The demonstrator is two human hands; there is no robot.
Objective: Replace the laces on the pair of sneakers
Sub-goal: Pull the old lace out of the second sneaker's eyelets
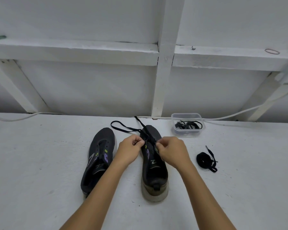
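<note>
Two dark sneakers stand side by side on the white surface, toes pointing away from me. The left sneaker (98, 156) has bare eyelets and no lace. The right sneaker (154, 171) carries a black lace (123, 127) whose loose ends trail past its toe. My left hand (129, 151) pinches the lace at the shoe's left eyelet row. My right hand (172, 151) pinches it at the right eyelet row. A bundled black lace (205, 160) lies on the surface to the right of the shoe.
A clear plastic tub (188, 124) holding more black laces stands at the back right by the wall. A white cable (239, 113) runs along the foot of the white framed wall. A rubber band (272, 51) lies on the ledge above.
</note>
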